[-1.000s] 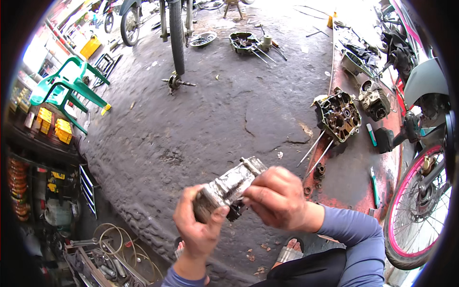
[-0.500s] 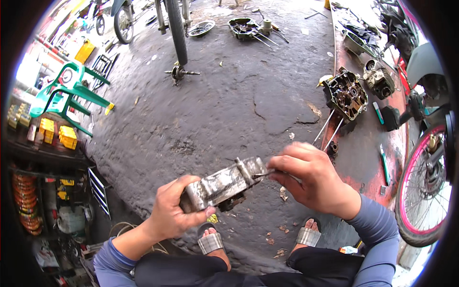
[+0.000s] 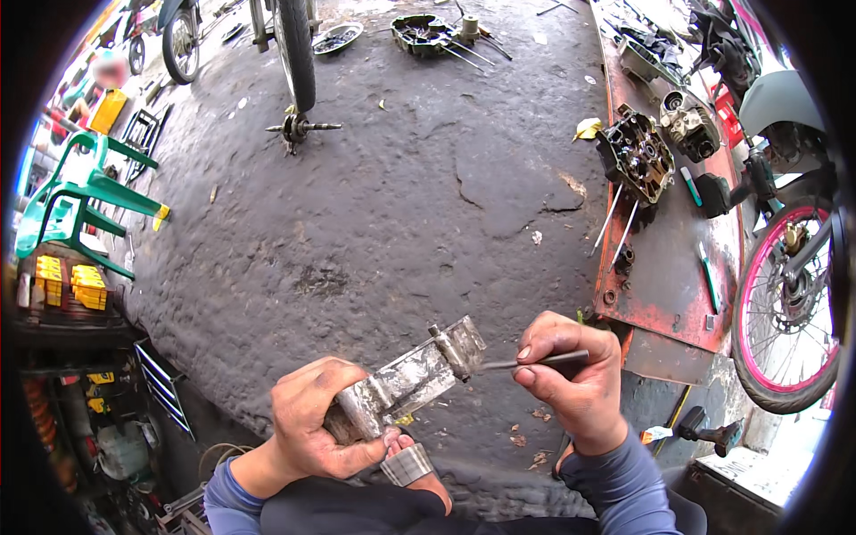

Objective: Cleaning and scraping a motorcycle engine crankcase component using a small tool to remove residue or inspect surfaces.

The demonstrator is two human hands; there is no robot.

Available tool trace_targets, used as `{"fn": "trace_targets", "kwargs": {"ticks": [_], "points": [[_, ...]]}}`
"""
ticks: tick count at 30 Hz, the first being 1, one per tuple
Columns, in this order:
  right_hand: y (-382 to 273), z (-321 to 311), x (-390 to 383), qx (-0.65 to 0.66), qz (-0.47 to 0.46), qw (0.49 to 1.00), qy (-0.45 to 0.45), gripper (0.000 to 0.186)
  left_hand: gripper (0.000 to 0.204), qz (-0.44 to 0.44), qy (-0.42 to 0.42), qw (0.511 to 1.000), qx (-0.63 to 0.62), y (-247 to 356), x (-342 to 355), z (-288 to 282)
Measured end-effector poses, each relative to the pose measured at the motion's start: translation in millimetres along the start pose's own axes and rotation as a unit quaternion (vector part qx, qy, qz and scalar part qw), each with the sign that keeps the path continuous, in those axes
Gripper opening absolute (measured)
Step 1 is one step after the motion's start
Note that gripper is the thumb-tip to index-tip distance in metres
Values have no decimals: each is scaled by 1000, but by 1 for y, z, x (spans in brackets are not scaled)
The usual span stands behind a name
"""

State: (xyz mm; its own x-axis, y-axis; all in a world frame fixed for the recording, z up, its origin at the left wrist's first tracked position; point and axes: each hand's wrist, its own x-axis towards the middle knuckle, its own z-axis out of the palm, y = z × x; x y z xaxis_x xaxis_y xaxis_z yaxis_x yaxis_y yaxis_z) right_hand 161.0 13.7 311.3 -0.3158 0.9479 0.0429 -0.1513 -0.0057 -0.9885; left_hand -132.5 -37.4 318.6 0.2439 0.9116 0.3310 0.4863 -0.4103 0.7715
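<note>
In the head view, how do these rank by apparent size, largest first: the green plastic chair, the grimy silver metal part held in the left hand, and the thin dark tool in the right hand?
1. Green plastic chair, though it sits far away near the rim.
2. Grimy silver metal part, close to the camera, so this order is unsure.
3. Thin dark tool, clearly smallest.

Two hands show at the lower frame: left hand (image 3: 316, 428) and right hand (image 3: 571, 379). One grey metal engine part (image 3: 410, 383), one thin dark tool (image 3: 535, 363). Two green plastic chairs (image 3: 76, 201) at left, one pink-rimmed wheel (image 3: 789, 312) at right, two opened engine blocks (image 3: 637, 156).
</note>
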Motion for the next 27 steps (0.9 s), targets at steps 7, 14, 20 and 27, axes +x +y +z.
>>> {"fn": "trace_targets", "kwargs": {"ticks": [7, 14, 20, 27], "points": [[3, 34, 0, 70, 106, 988, 88, 9, 51, 17, -32, 999, -20, -5, -2, -3], [20, 40, -7, -79, -34, 994, 62, 17, 52, 25, -32, 999, -24, 0, 4, 3], [21, 36, -3, -39, -18, 997, 68, 23, 52, 31, -38, 998, -24, 1, 9, 6], [26, 27, -6, -21, -46, 995, 87, 9, 51, 28, -48, 998, -18, 6, 12, 8]]}}
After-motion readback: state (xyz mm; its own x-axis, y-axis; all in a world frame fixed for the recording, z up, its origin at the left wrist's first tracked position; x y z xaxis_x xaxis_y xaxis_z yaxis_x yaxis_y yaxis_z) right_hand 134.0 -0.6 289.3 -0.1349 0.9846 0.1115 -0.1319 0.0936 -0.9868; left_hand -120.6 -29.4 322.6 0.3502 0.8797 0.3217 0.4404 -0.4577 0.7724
